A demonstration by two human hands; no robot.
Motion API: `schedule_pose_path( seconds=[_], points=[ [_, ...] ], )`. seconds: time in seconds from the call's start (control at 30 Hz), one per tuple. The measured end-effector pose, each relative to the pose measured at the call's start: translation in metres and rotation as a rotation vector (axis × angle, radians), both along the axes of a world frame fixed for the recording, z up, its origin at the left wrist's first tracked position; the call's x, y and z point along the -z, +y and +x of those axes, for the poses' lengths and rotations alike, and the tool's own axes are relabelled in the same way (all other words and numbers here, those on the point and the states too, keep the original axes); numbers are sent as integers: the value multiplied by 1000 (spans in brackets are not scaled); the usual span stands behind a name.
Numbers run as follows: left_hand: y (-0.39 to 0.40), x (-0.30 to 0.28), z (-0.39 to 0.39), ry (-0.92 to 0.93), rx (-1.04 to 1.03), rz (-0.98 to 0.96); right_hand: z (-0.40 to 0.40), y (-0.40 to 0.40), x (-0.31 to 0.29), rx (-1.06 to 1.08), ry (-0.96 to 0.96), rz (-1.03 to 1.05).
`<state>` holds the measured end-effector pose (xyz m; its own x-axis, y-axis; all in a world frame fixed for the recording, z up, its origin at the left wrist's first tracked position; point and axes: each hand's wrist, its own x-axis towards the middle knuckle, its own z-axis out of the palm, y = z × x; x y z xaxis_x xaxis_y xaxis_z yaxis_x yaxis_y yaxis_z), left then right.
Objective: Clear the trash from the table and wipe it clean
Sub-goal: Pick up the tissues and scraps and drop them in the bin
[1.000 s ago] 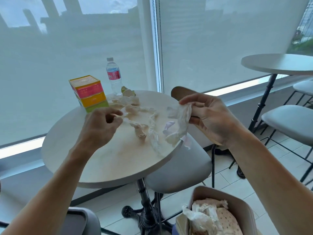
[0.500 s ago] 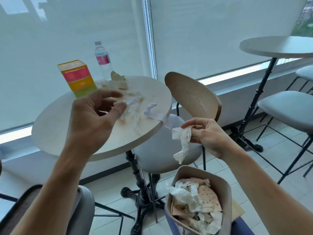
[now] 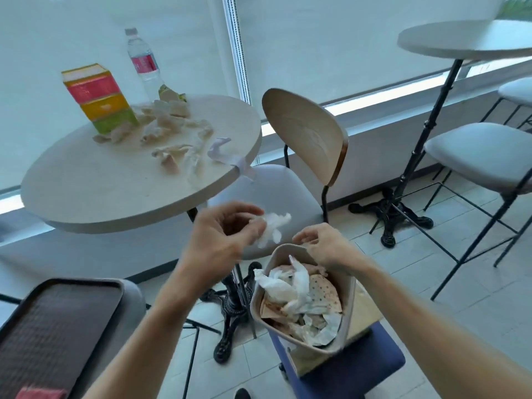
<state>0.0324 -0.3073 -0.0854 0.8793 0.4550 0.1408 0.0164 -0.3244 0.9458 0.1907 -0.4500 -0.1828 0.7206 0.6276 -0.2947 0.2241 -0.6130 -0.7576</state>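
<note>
- The left hand [image 3: 221, 234] is pinching a crumpled white tissue [image 3: 272, 227] between thumb and fingertips, holding it in the air just above and to the left of the trash bin [image 3: 347, 309].
- The right hand [image 3: 322, 249] is hovering right over the bin's far rim, fingers loosely curled downward. It's not gripping anything as far as I can see.
- The bin is sitting on a blue seat [image 3: 359, 370] below the hands and it's already stuffed with white tissues and some dotted brown paper [image 3: 322, 292].
- Lots of mess is still lying on the round table [image 3: 86, 191]: a scatter of crumpled tissue scraps [image 3: 169, 131] around the middle, plus a white paper strip [image 3: 227, 156] that's drooping over the table's near-right edge.
- At the back of the table, a colourful striped box [image 3: 99, 97] is standing upright, with a water bottle [image 3: 144, 63] beside it and some kind of small wrapper [image 3: 169, 95] at the bottle's base.
- A dark tray [image 3: 57, 326] is resting on a seat at the lower left, with something pinkish-red [image 3: 40, 393] on its near end. Too blurry to say what it is.
- A chair with a tan backrest [image 3: 305, 133] is standing just beside the table on the right.
</note>
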Motion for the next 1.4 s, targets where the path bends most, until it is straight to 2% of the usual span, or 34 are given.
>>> schedule_pose_path(
  seconds=[0.2, 0.33, 0.47, 0.83, 0.97, 1.2, 1.4],
  points=[
    [-26, 77, 11, 292, 104, 81, 11, -14, -31, 51, -18, 182],
    [-25, 101, 15, 427, 141, 154, 7, -16, -46, 57, -25, 265],
    [-14, 86, 17, 337, 102, 243, 1, -10, -59, 78, -28, 359],
    [42, -15, 3, 20, -18, 327, -6, 46, -114, 73, -140, 511],
    [77, -45, 2, -4, -88, 431, -4, 76, -127, 60, -226, 482],
    [142, -72, 8, 33, -188, 564, -7, 120, -145, -71, -430, 243],
    [185, -67, 21, 169, -105, 679, -3, 152, -146, -130, -549, 15]
  ],
)
